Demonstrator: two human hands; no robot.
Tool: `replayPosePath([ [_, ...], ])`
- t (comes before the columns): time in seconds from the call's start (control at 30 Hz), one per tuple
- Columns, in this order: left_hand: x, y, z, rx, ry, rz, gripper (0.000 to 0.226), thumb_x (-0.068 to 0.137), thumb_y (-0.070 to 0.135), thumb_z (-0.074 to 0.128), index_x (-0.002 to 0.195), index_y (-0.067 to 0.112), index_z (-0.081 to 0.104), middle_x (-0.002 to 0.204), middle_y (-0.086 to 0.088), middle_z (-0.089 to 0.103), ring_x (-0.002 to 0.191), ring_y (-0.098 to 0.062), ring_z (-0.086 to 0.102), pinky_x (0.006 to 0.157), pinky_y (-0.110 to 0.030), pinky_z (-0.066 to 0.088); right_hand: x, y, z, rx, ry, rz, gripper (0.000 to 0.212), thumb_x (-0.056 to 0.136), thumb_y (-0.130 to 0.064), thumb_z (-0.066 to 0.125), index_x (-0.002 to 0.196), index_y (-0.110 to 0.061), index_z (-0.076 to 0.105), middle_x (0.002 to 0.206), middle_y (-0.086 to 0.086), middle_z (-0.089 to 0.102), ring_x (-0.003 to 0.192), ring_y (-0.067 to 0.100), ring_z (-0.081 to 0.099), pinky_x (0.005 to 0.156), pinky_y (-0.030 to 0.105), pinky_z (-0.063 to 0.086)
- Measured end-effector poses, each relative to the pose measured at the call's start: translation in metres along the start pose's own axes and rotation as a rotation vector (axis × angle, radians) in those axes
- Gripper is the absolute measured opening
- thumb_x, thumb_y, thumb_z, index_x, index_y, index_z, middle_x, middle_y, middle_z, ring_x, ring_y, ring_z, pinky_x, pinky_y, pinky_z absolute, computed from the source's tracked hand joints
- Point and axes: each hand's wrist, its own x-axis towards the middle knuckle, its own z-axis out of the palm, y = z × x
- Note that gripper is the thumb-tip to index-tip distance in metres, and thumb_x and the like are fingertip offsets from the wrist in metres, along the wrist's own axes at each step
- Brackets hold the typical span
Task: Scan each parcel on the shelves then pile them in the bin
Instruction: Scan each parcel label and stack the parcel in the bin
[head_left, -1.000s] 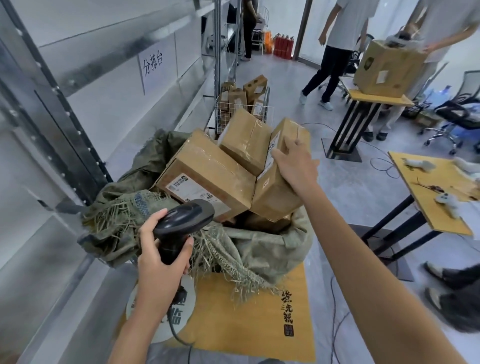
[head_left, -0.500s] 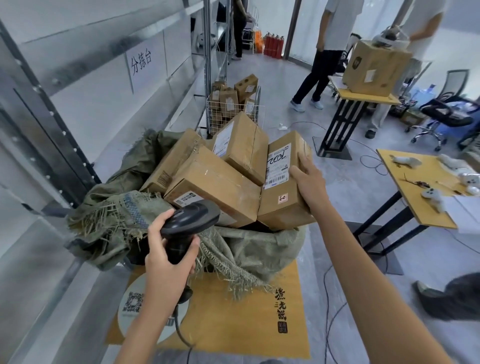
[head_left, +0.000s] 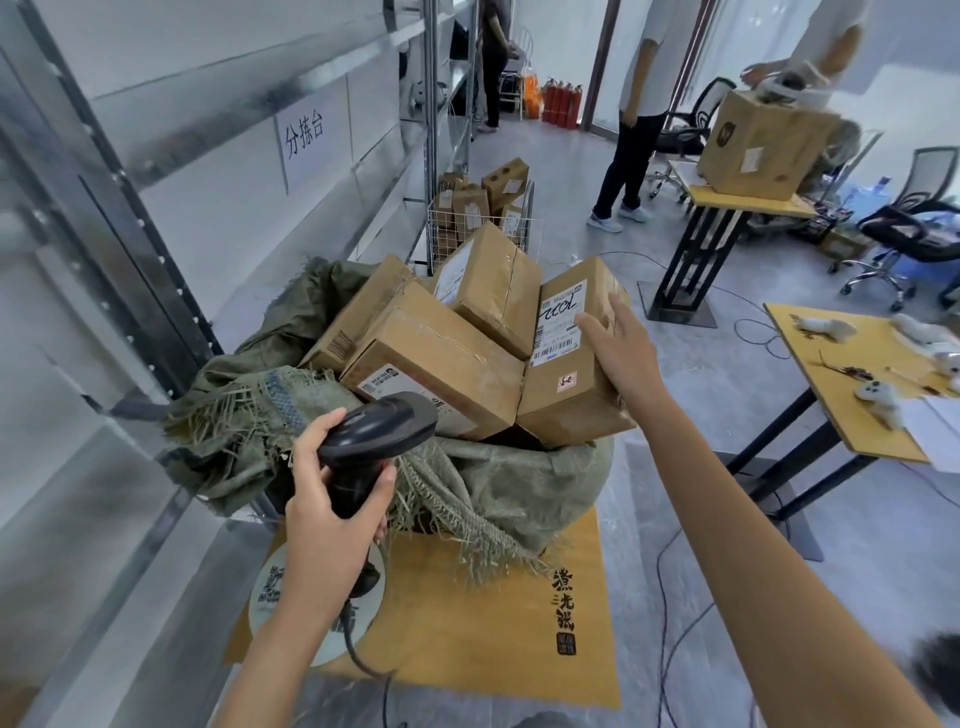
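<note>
Your right hand (head_left: 621, 348) is lying on the labelled parcel (head_left: 569, 358) at the right of the pile, in the middle of the frame, with the fingers spread and nearly straight over its top face. It is pressing more than gripping. Your left hand (head_left: 332, 512) is gripping the handle of the black scanner (head_left: 374, 441) in the lower middle, with its head pointing toward the boxes.

The step in hand looks like settling this parcel into the bin (head_left: 530, 478). I think you are doing well if you are pushing it down and a little to the left, against the big parcel (head_left: 441, 374) beside it, because its lower right corner is hanging over the edge of the sack. Take the hand away only when the box is sitting firm.

The parcels are plain brown cardboard, rectangular, with glossy tape on the seams and white paper labels. At least 4 are lying tilted, leaning on each other, so the pile may be loose. The bin is lined with a green woven sack, coarse, with frayed threads hanging from its folded rim; it is soft and is giving little side support. The scanner is smooth hard plastic with a cable (head_left: 371, 670) running toward the bottom of the frame.
</note>
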Motion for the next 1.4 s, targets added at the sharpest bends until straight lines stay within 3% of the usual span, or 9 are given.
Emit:
replayPosePath([
  [0.37,-0.021,0.006,-0.019,0.008,0.091,0.023,0.077,0.091,0.001,0.072,0.129,0.062,0.042,0.087,-0.007,0.066,0.051,-0.016,0.062,0.053,-0.025,0.056,-0.005,-0.014,0.000,-0.113,0.058,-0.026,0.076,0.090,-0.049,0.066,0.155,-0.023,0.036,0.159,0.004,0.038,0.143,0.027,0.040,0.116,0.049,0.035],
  [0.5,-0.030,0.002,-0.030,0.010,0.127,-0.002,0.077,0.089,0.003,0.073,0.131,0.060,0.043,0.085,-0.004,0.067,0.053,-0.018,0.064,0.052,-0.026,0.056,-0.015,-0.014,0.000,-0.133,0.085,-0.039,0.059,0.090,-0.025,0.065,0.146,-0.015,0.049,0.141,0.013,0.056,0.114,0.021,0.055,0.096,0.035,0.044],
  [0.73,-0.033,0.009,-0.047,0.013,0.189,0.015,0.076,0.089,0.003,0.075,0.132,0.058,0.043,0.095,-0.002,0.068,0.056,-0.015,0.066,0.053,-0.022,0.055,-0.031,-0.055,-0.028,-0.218,0.274,-0.139,0.054,0.090,-0.032,0.064,0.141,-0.017,0.057,0.146,0.008,0.052,0.135,0.030,0.046,0.112,0.044,0.034],
  [0.97,-0.020,0.029,-0.087,-0.006,0.280,0.048,0.076,0.090,0.004,0.073,0.130,0.060,0.042,0.100,0.008,0.069,0.057,-0.023,0.065,0.052,-0.029,0.058,-0.051,-0.161,0.013,-0.060,0.231,-0.421,0.054,0.090,-0.027,0.064,0.142,-0.015,0.057,0.138,0.003,0.060,0.119,0.007,0.051,0.090,0.008,0.029],
  [1.07,-0.018,0.031,-0.111,-0.016,0.295,0.066,0.075,0.090,0.001,0.071,0.131,0.057,0.043,0.098,0.014,0.068,0.055,-0.017,0.062,0.054,-0.026,0.056,-0.062,-0.198,0.066,0.028,0.130,-0.464,0.054,0.089,-0.027,0.065,0.141,-0.017,0.057,0.135,0.000,0.062,0.117,0.009,0.057,0.093,0.011,0.040],
  [1.13,-0.018,0.029,-0.125,-0.003,0.316,0.070,0.074,0.090,-0.001,0.071,0.131,0.055,0.044,0.097,0.008,0.069,0.056,-0.016,0.062,0.054,-0.027,0.056,-0.068,-0.212,0.102,0.055,0.073,-0.465,0.053,0.089,-0.026,0.065,0.140,-0.017,0.059,0.123,-0.003,0.064,0.104,0.007,0.057,0.077,0.000,0.037],
  [1.2,-0.016,0.026,-0.140,0.028,0.325,0.061,0.074,0.089,0.002,0.073,0.130,0.057,0.045,0.104,0.002,0.070,0.068,-0.021,0.065,0.063,-0.037,0.059,-0.072,-0.221,0.141,0.081,0.016,-0.415,0.050,0.089,-0.025,0.066,0.137,-0.014,0.061,0.112,-0.002,0.064,0.087,0.006,0.056,0.069,0.004,0.039],
  [1.33,-0.007,0.019,-0.172,0.056,0.287,0.034,0.077,0.087,0.004,0.076,0.125,0.064,0.046,0.111,0.001,0.070,0.077,-0.020,0.067,0.073,-0.038,0.060,-0.076,-0.220,0.208,0.101,-0.081,-0.285,0.040,0.090,-0.025,0.066,0.126,-0.007,0.066,0.106,0.008,0.070,0.098,0.024,0.065,0.095,0.041,0.051],
  [1.4,-0.001,0.018,-0.187,0.085,0.251,0.054,0.077,0.086,0.006,0.076,0.123,0.066,0.045,0.108,0.000,0.070,0.072,-0.014,0.068,0.067,-0.029,0.060,-0.076,-0.215,0.234,0.086,-0.066,-0.244,0.033,0.091,-0.027,0.065,0.117,-0.009,0.068,0.086,-0.009,0.062,0.083,0.017,0.060,0.082,0.036,0.050],
])
